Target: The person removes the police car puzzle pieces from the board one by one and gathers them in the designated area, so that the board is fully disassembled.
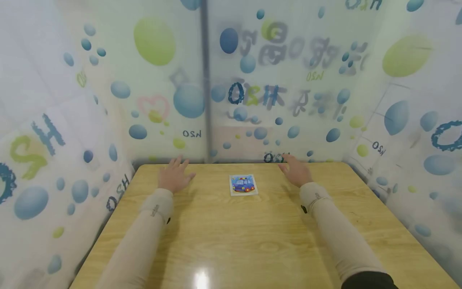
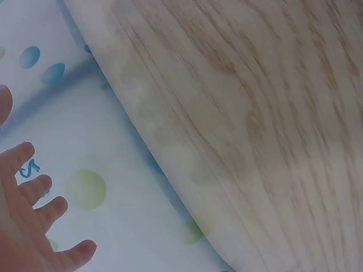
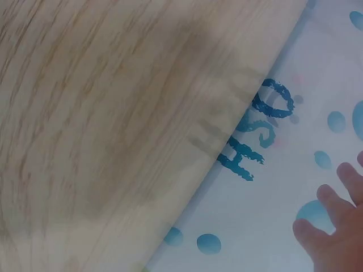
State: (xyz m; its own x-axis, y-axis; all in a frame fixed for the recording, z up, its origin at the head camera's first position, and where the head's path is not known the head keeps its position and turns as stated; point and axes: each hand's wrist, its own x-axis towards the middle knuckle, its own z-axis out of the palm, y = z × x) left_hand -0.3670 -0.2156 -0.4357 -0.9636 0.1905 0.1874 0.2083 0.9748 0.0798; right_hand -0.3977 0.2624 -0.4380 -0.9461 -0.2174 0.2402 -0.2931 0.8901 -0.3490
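Observation:
A small square picture (image 1: 244,185) with a blue cartoon car and a white border lies flat toward the far side of the wooden table (image 1: 238,237). To its left my left hand (image 1: 175,175) is held over the table with fingers spread, holding nothing. On the other side, my right hand (image 1: 296,170) hovers with its fingers extended and nothing in it. Both hands are apart from the picture. In the left wrist view the left hand (image 2: 28,221) shows separated fingers; the right wrist view catches the right hand (image 3: 337,226) likewise spread.
Curtains (image 1: 159,80) printed with blue and green bubbles and letters enclose the table at the back and both sides. The table's far edge runs just behind the hands. A bright light reflection falls on the near part of the tabletop.

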